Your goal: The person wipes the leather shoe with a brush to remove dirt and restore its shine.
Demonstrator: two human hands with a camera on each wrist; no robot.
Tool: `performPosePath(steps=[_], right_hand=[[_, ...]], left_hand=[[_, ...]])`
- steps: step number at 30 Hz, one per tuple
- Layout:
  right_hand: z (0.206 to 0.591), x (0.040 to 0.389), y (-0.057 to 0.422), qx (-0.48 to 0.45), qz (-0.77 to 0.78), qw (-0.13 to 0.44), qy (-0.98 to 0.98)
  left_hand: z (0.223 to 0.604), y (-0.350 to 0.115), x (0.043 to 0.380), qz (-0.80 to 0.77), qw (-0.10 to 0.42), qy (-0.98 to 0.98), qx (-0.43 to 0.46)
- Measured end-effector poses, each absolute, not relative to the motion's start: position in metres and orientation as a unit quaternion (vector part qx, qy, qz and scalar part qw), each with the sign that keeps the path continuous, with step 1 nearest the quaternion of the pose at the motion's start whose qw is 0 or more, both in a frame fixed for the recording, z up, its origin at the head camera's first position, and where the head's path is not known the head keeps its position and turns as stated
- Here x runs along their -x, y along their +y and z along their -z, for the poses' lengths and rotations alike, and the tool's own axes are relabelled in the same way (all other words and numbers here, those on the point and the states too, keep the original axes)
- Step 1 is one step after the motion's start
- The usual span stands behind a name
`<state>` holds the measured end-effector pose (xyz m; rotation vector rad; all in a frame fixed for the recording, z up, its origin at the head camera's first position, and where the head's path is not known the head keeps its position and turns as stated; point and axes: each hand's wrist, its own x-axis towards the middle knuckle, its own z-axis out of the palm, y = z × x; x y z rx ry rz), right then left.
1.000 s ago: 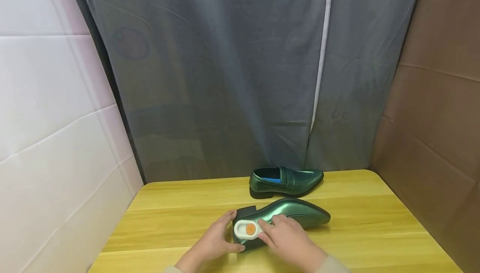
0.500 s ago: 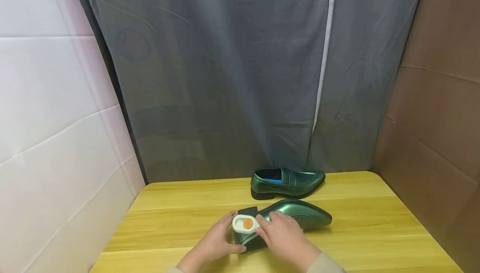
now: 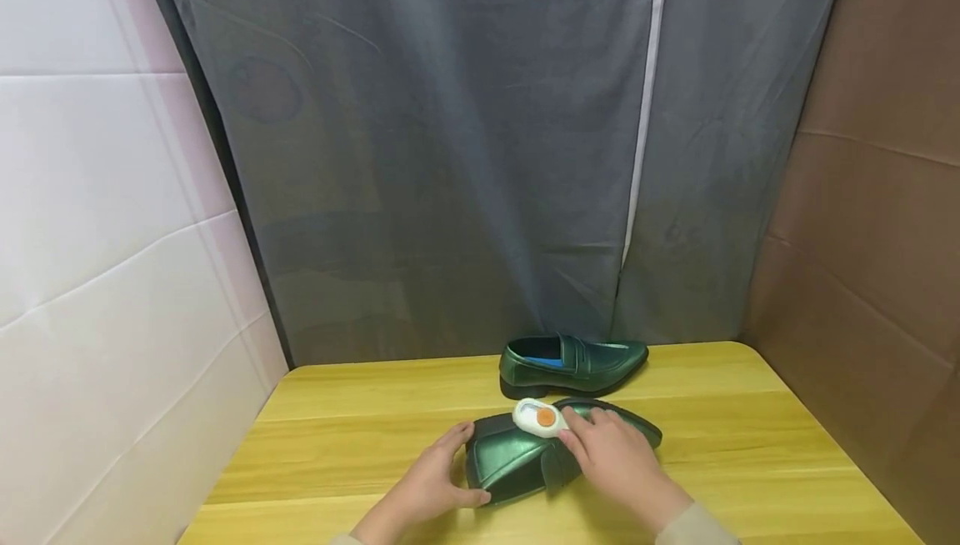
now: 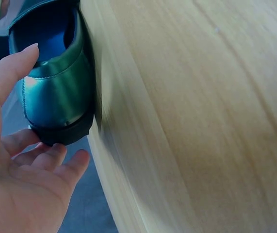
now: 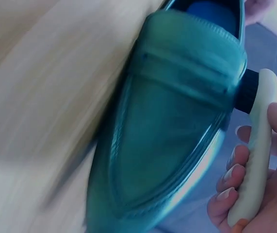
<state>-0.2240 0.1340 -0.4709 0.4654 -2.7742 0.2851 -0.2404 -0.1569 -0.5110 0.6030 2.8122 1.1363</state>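
A shiny green loafer [image 3: 510, 455] lies tilted on its side on the table, its opening toward me and its toe to the right. At its heel, my left hand [image 3: 427, 476] grips with the thumb at the opening's rim and the fingers by the heel block [image 4: 65, 132]. My right hand [image 3: 621, 463] holds a white-handled brush [image 3: 534, 417] with an orange round spot. In the right wrist view, the fingers curl round the brush handle [image 5: 259, 150], and its dark bristles [image 5: 247, 91] are against the loafer's side near the strap.
A matching green loafer [image 3: 600, 367] with a blue inside stands upright just behind, toe to the right. The yellow wooden table [image 3: 337, 420] ends at a grey curtain [image 3: 450, 195]. A white wall panel [image 3: 112, 237] flanks the left, a brown one [image 3: 862, 237] the right.
The brush and my right hand first rose slightly, then moved right and away from me along the loafer. The loafer has rolled so that its opening now faces me. My left hand stays at the heel.
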Motion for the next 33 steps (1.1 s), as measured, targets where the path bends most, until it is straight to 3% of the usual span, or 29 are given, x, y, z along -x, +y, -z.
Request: performPosePath(steps=[9, 17, 23, 33], right_hand=[[0.475, 0.221, 0.175, -0.123, -0.141, 0.170, -0.968], [0.483, 0.215, 0.211, -0.067, -0.180, 0.123, -0.974], [0.488, 0.210, 0.232, -0.052, -0.175, 0.133, -0.974], [0.493, 0.209, 0.253, -0.029, -0.170, 0.113, -0.978]], left_hand=[[0.509, -0.157, 0.239, -0.369, 0.039, 0.907, -0.200], [0.517, -0.154, 0.242, -0.388, 0.047, 0.897, -0.206], [0.514, -0.150, 0.252, -0.438, 0.053, 0.875, -0.202], [0.491, -0.145, 0.277, -0.505, 0.111, 0.841, -0.161]])
